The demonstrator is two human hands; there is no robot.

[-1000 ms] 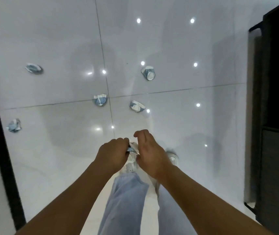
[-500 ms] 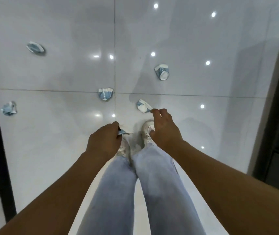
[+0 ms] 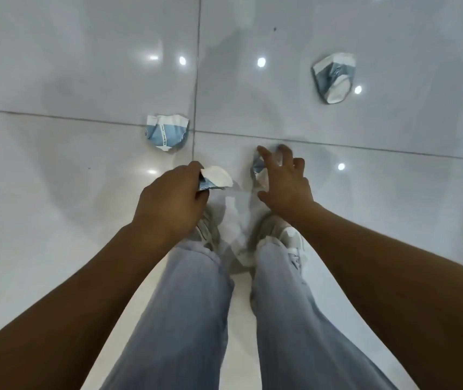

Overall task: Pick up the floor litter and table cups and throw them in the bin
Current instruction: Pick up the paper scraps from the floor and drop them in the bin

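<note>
Head view, looking straight down onto the glossy pale grey tiled floor. Gathering floor litter, partway through by the look of it: already gripping one flattened blue-and-white paper cup in the left hand, fingers curled round its lower edge, white inside showing just above the knuckles at frame centre. Reaching with the right hand toward a second crushed blue-and-white paper cup lying on the floor just right of centre, fingers spread and bent over it, thumb low, apparently touching or about to close; holding nothing firmly yet, as far as can be told.

Lying further off, well apart from both hands: a squashed blue-and-white paper cup left of centre beside the tile joint, and a crumpled blue-and-white paper cup on its side in the upper right.

Next, most likely: closing fingers and thumb round the nearest cup, pinching lightly since the thin paper is already collapsing, then lifting and moving on to the other two. Bin and worktop not showing anywhere in frame.
</note>
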